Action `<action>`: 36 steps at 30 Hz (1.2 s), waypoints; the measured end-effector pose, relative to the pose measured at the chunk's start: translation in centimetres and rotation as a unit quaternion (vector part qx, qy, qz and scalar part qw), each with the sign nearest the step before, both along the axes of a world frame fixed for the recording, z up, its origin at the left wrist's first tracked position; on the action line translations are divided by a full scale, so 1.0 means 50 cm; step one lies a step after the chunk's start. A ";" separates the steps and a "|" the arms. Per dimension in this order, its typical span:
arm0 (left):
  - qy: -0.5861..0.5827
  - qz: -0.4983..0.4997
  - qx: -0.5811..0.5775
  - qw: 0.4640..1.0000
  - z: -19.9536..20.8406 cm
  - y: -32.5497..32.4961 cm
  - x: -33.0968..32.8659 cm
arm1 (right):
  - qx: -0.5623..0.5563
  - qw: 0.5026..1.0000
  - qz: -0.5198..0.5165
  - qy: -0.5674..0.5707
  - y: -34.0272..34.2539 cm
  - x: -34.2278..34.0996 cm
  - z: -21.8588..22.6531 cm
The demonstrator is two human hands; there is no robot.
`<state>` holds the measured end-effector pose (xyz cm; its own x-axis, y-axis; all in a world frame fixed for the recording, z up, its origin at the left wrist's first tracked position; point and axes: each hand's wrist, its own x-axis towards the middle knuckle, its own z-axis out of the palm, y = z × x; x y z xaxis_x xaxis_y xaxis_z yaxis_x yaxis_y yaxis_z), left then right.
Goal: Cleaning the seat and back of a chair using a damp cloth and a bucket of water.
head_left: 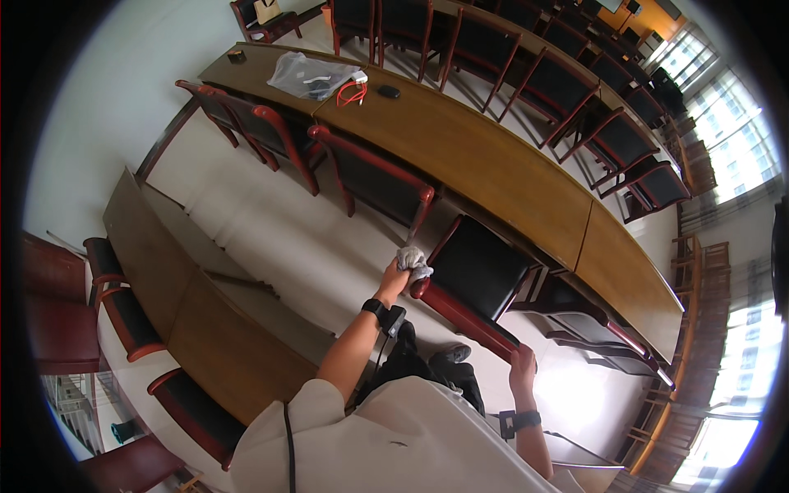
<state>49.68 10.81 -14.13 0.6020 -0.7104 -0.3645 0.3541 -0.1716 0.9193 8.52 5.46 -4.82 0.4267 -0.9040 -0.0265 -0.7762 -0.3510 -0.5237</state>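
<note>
A chair with a dark red wooden frame and black padded seat [481,267] stands right in front of me, its back toward my body. In my left hand [393,282] is a bunched grey cloth [413,260], beside the left end of the chair's top rail. Whether the cloth touches the wood I cannot tell. At the other end of that rail, my right hand [522,366] has its fingers closed round the wood. Both wrists wear dark bands with small boxes.
Beyond the chair runs a long curved wooden table [493,181], with a clear plastic bag [308,76], a red cable [352,93] and a black mouse-like object [389,91] on it. Another table [197,316] stands behind me at left. More chairs [374,177] line the tables.
</note>
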 end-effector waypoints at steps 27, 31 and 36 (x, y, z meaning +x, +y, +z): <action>0.142 -0.372 -0.078 0.914 0.298 0.003 -0.169 | -0.133 0.980 0.143 -0.043 0.014 0.263 0.115; -0.657 -0.389 0.008 0.646 0.293 -0.003 -0.164 | -0.068 0.985 0.039 0.154 0.025 0.106 0.117; -0.699 -0.451 0.022 0.555 0.107 -0.002 -0.095 | -0.113 0.968 0.024 0.225 0.061 0.043 0.049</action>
